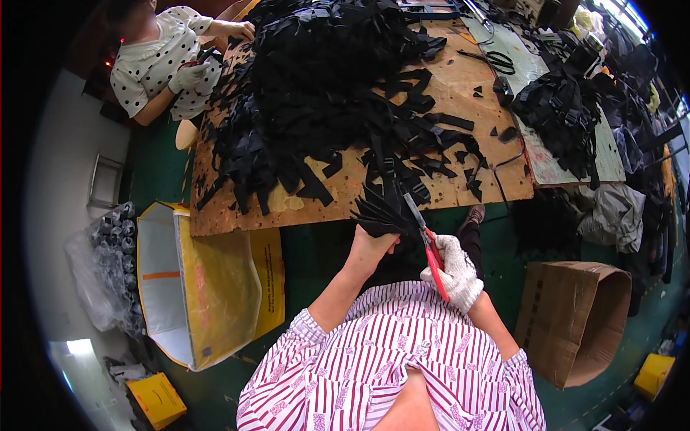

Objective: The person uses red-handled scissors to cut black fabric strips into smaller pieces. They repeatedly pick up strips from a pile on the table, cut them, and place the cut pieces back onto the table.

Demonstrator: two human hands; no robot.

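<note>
My bare left hand (371,250) is closed round a fanned bunch of black webbing straps (381,212) just off the table's near edge. My right hand (458,273), in a white knit glove, grips red-handled shears (433,257). Their grey blades point up and to the left, beside the straps; whether they touch them I cannot tell. Beyond my hands, a large tangled heap of black straps (323,79) spreads over the wooden table (460,86). A black buckle shows among the straps just past the bunch.
A yellow box-like bin (215,287) stands at the left below the table, an open cardboard box (571,323) at the right. Black-handled scissors (496,62) and a smaller strap pile (553,108) lie farther right. Across the table's left end, a person (169,61) handles something dark.
</note>
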